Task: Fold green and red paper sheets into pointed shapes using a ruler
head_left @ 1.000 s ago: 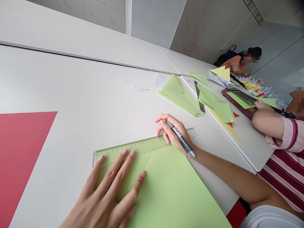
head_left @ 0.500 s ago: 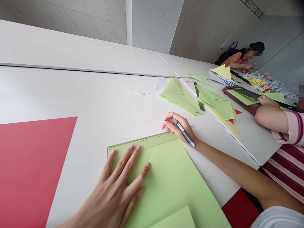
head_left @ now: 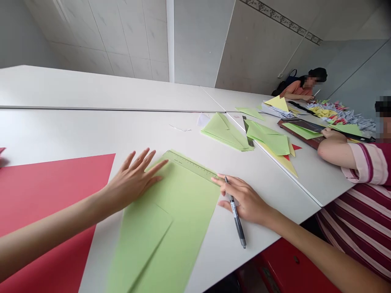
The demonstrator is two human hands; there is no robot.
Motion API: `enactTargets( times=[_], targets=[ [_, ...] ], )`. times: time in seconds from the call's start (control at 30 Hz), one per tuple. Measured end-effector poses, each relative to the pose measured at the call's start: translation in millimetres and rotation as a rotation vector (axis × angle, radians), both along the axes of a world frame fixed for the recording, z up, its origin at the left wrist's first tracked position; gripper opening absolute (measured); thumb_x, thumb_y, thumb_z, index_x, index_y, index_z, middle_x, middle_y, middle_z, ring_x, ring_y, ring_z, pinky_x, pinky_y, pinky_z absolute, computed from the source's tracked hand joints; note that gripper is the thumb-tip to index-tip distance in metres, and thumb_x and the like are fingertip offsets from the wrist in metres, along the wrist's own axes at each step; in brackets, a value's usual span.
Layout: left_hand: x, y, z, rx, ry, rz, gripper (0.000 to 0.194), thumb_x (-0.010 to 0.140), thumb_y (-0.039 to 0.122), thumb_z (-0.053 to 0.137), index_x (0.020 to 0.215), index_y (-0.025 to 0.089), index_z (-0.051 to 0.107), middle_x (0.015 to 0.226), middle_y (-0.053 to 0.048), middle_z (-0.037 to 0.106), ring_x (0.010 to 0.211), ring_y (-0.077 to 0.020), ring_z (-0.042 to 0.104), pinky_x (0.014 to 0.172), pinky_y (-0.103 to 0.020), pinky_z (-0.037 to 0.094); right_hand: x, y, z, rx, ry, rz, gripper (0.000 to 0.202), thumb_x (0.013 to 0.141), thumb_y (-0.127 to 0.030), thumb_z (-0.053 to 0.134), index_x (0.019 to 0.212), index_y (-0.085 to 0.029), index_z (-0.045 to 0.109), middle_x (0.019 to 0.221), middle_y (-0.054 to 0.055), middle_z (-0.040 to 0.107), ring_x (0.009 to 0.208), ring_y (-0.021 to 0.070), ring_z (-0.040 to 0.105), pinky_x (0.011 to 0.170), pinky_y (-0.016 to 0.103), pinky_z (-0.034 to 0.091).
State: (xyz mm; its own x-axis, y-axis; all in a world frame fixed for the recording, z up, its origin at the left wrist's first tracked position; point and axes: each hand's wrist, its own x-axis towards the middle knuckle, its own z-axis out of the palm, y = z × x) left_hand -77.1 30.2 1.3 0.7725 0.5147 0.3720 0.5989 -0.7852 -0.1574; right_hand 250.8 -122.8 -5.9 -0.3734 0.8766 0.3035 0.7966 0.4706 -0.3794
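Left hand (head_left: 139, 171) is lying spread over the left edge of the pale green, folded paper sheet (head_left: 180, 195), grasping nothing; index fingertip is sitting just beside one end of the straight, see-through plastic ruler (head_left: 192, 164). Pressing or hovering: can't tell. Ruler is lying flat along the sheet's far edge, probably so its scale is lining up with that edge. Right hand (head_left: 242, 197) is gripping a slim grey-and-black pen (head_left: 237, 221) among its fingers, likely leaving the fingertips free for steadying the ruler's other end, which they seem to be touching. Sheet is resting on the white tabletop (head_left: 137, 128), mostly between the forearms, a flap lying over its near part. Large red paper sheet (head_left: 70, 179) is lying to the left, partly under the left forearm. Stacked green folded papers (head_left: 224, 132) are sitting farther out, apart from the ruler.
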Motion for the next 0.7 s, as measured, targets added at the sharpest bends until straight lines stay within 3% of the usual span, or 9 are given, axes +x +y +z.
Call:
enactTargets(
  times=[0.13, 0.27, 0.33, 0.43, 0.53, 0.7],
  targets=[
    [-2.3, 15.0, -1.7, 0.008, -0.038, 0.065, 0.067, 0.101, 0.058, 0.016, 0.143, 0.015, 0.045, 0.145, -0.021, 0.049, 0.139, -0.0369, 0.041, 0.111, -0.059, 0.035, -2.1, -19.9, -2.3, -0.03, 0.037, 0.049, 0.055, 0.096, -0.036, 0.057, 0.147, -0.023, 0.04, 0.095, 0.006, 0.067, 0.137, 0.0269, 0.046, 0.109, 0.047, 0.045],
    [-1.9, 10.7, -0.2, -0.004, -0.066, 0.1, 0.06, 0.103, 0.052, 0.017, 0.141, 0.016, 0.045, 0.14, -0.017, 0.055, 0.129, -0.0326, 0.053, 0.103, -0.053, 0.045, 3.1, -43.4, -3.2, -0.116, 0.058, 0.096, 0.06, 0.093, -0.042, 0.061, 0.146, -0.022, 0.039, 0.095, 0.007, 0.066, 0.145, 0.0257, 0.036, 0.116, 0.046, 0.038],
    [-1.1, 7.3, 1.6, -0.004, -0.074, 0.111, 0.054, 0.103, 0.045, 0.017, 0.139, 0.017, 0.047, 0.138, -0.015, 0.057, 0.125, -0.0313, 0.056, 0.1, -0.051, 0.048, 6.7, -54.3, -4.3, -0.137, 0.061, 0.097, 0.055, 0.091, -0.044, 0.064, 0.138, -0.023, 0.045, 0.096, 0.008, 0.067, 0.146, 0.0251, 0.034, 0.117, 0.046, 0.037],
    [-0.1, 3.9, 4.8, 0.0, -0.076, 0.107, 0.05, 0.103, 0.037, 0.018, 0.134, 0.016, 0.052, 0.134, -0.014, 0.06, 0.12, -0.0308, 0.059, 0.095, -0.049, 0.05, 13.3, -67.7, -6.3, -0.154, 0.066, 0.066, 0.032, 0.091, -0.041, 0.065, 0.116, -0.026, 0.052, 0.102, 0.009, 0.069, 0.145, 0.0233, 0.036, 0.116, 0.045, 0.04],
    [0.7, 1.8, 8.0, 0.005, -0.078, 0.093, 0.047, 0.103, 0.034, 0.02, 0.128, 0.017, 0.056, 0.126, -0.013, 0.064, 0.113, -0.029, 0.062, 0.09, -0.046, 0.052, 22.1, -76.4, -8.0, -0.141, 0.076, 0.019, 0.015, 0.094, -0.035, 0.06, 0.101, -0.027, 0.05, 0.109, 0.009, 0.071, 0.143, 0.0222, 0.039, 0.116, 0.048, 0.04],
    [1.6, 0.3, 12.4, 0.016, -0.082, 0.072, 0.046, 0.102, 0.038, 0.024, 0.109, 0.02, 0.065, 0.108, -0.013, 0.068, 0.1, -0.0259, 0.065, 0.085, -0.044, 0.053, 40.3, -74.1, -10.6, -0.134, 0.181, -0.148, 0.014, 0.095, -0.032, 0.054, 0.087, -0.027, 0.044, 0.143, 0.008, 0.056, 0.142, 0.0254, 0.041, 0.111, 0.049, 0.045]
  ],
)
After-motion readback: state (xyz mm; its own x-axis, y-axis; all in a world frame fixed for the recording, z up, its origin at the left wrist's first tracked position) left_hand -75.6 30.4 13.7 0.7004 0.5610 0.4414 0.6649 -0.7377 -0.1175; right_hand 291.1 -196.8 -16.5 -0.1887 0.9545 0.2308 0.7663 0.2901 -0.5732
